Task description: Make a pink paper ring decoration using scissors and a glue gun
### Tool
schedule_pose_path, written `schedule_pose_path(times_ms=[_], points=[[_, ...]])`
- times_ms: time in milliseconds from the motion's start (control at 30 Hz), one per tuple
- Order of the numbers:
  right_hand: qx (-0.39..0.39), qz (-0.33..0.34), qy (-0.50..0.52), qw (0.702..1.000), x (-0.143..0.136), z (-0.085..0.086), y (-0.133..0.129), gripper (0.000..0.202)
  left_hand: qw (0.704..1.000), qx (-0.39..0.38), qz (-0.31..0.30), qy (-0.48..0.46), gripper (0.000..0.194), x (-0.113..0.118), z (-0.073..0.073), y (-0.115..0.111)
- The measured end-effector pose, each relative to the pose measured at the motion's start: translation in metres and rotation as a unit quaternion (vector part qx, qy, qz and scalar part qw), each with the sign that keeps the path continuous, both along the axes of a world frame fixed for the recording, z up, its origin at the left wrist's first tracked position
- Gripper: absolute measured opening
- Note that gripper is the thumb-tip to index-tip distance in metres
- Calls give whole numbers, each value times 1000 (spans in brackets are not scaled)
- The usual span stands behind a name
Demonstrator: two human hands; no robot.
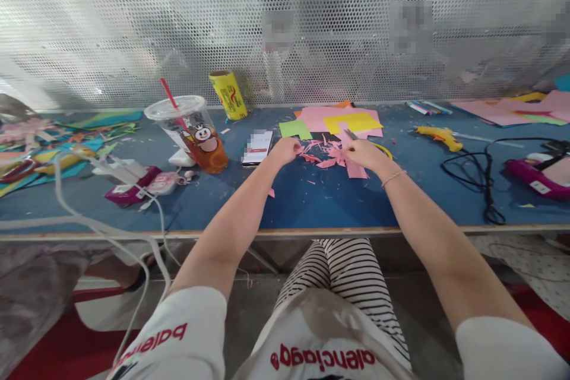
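Observation:
Small pink paper scraps (312, 158) lie in a loose pile on the blue table, between my two hands. My left hand (286, 151) is at the pile's left edge, its fingers pinched together; whatever they hold is too small to name. On the right, my right hand (363, 153) has its fingers closed on a pointed tool, perhaps scissors (350, 134), whose tip sticks out above the knuckles. A pink paper strip (356, 170) hangs down just below that hand. Behind the pile are a green sheet (295, 129), a yellow sheet (351, 123) and larger pink sheets (312, 114).
Left of my hands are a phone (257, 147), a drink cup (205, 142) with a straw, a yellow can (228, 95) and a purple power strip (129, 190) with white cables. A yellow glue gun (440, 136) and its black cord lie right. A perforated metal screen (329, 65) stands behind.

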State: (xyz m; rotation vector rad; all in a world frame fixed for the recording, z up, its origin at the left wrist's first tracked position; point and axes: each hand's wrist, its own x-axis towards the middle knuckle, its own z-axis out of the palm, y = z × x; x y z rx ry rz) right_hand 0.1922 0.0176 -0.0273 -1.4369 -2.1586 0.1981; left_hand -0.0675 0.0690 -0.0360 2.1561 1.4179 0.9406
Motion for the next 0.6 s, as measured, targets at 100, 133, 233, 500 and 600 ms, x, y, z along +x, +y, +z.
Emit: schedule_pose_path(times_ms=[100,133,233,500,600], points=[[-30,-34,9,999,-4,5,-3,32,1000,4,-4,2,21,-3,-1,3],[-27,-35,13,999,-6,6,-4,32,1000,0,-3,-6,20,-4,-2,4],[-21,-29,19,999,-9,9,-8,31,998,-19,8,-52,22,-5,-1,6],[-16,-35,8,999,-11,11,-10,30,996,-36,34,74,41,2,21,-11],[-1,-31,43,999,-14,10,-8,26,999,5,5,53,42,10,27,-19]])
